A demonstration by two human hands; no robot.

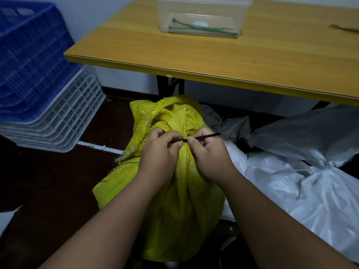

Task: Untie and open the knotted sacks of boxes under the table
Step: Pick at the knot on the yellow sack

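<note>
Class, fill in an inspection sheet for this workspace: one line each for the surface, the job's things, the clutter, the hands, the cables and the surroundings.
Surface: wooden table, with dark floor below it.
Job's things: yellow sack on the floor in front of the table, its neck cinched by a black tie; white sack to its right, still tied.
Clutter: clear tub on the table holding green ties.
Hands: left hand and right hand both pinch the black tie at the neck.
Cables: nothing seen.
Surroundings: blue crates stacked on white crates at left; pale wall behind.
</note>
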